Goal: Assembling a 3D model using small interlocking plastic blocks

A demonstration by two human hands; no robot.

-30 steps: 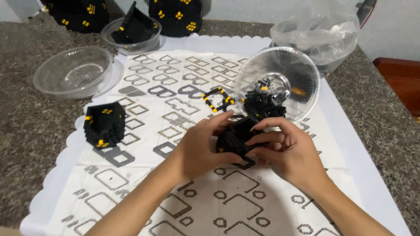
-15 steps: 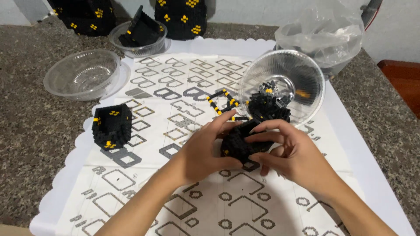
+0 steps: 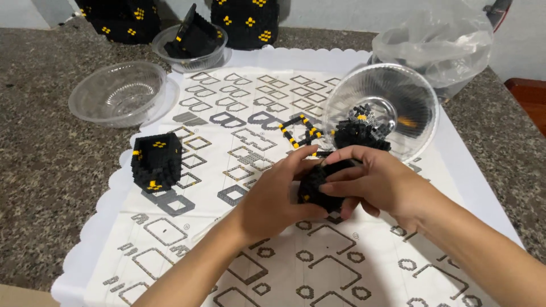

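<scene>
Left hand: the left hand [image 3: 272, 200] is reaching in from the lower edge, its fingers curling around the near and left side of a small black block piece [image 3: 319, 186], with the thumb stretching over the top.
Right hand: the right hand [image 3: 380, 181] is closing on the same piece from the right, fingers wrapping over its top and far side, so both hands are gripping it together.
Black block piece: it is being held between the two hands just above the printed sheet [image 3: 239, 131], near the middle of the mat; most of it is hidden by fingers.
Printed sheet: it is lying flat on a white scalloped mat [image 3: 122, 187] and showing rows of grey outline figures.
Block cube: a black cube with yellow spots [image 3: 156, 162] is standing on the sheet's left part, well apart from the hands.
Tilted bowl: a clear plastic bowl [image 3: 398, 96] is leaning on its side just beyond the right hand, with loose black bricks [image 3: 361, 133] spilling from it.
Flat frame: a thin black and yellow frame piece [image 3: 296, 132] is lying on the sheet beside the tilted bowl.
Left bowl: another clear bowl [image 3: 116, 94] is sitting upright at the mat's left edge.
Far bowl: a third bowl holding dark block parts [image 3: 190, 40] is standing at the far edge.
Far back: larger black and yellow builds [image 3: 244, 20] and a clear plastic bag [image 3: 438, 40] are resting on the speckled stone counter [image 3: 45, 165].
</scene>
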